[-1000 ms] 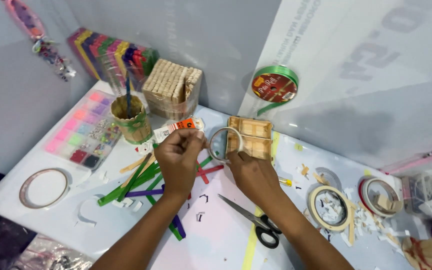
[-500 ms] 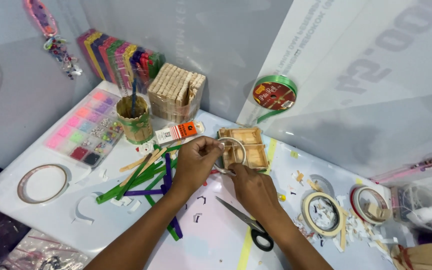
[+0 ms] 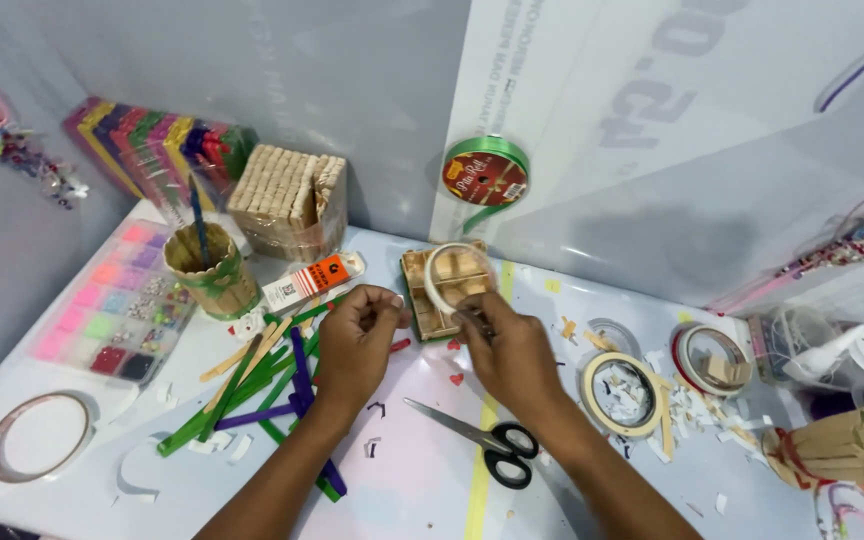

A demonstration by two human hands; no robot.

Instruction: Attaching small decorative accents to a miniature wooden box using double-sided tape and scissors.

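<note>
The tape roll [image 3: 455, 277] is up off the surface [image 3: 592, 500], held on edge in my right hand [image 3: 508, 352] just in front of the small stick box [image 3: 430, 300]. From the head view I see that hand clenched around the lower rim of the roll, thumb and fingers pinching it. My left hand [image 3: 357, 345] sits just beside it, fingers curled in with the fingertips [image 3: 392, 300] pinched together close to the roll; whether they grip a strip of tape I cannot tell.

Below my right wrist lie black-handled scissors [image 3: 480, 445], blades pointing left, flat on the surface. Under my left forearm is a loose heap of green, purple and plain craft sticks [image 3: 252, 390]. Behind them stands a stick-clad cup [image 3: 210, 268] with a blue rod in it, and next to it an orange glue tube [image 3: 304, 283] lying down. A bundle of plain sticks [image 3: 287, 205] leans at the back wall, with coloured sticks [image 3: 152, 145] stacked further left. A bead tray [image 3: 112, 320] sits at the left edge, and a clear tape ring [image 3: 37, 447] lies near the front corner. A green ribbon spool [image 3: 485, 175] rests against the wall. To the right lie two more tape rings [image 3: 620, 393].
</note>
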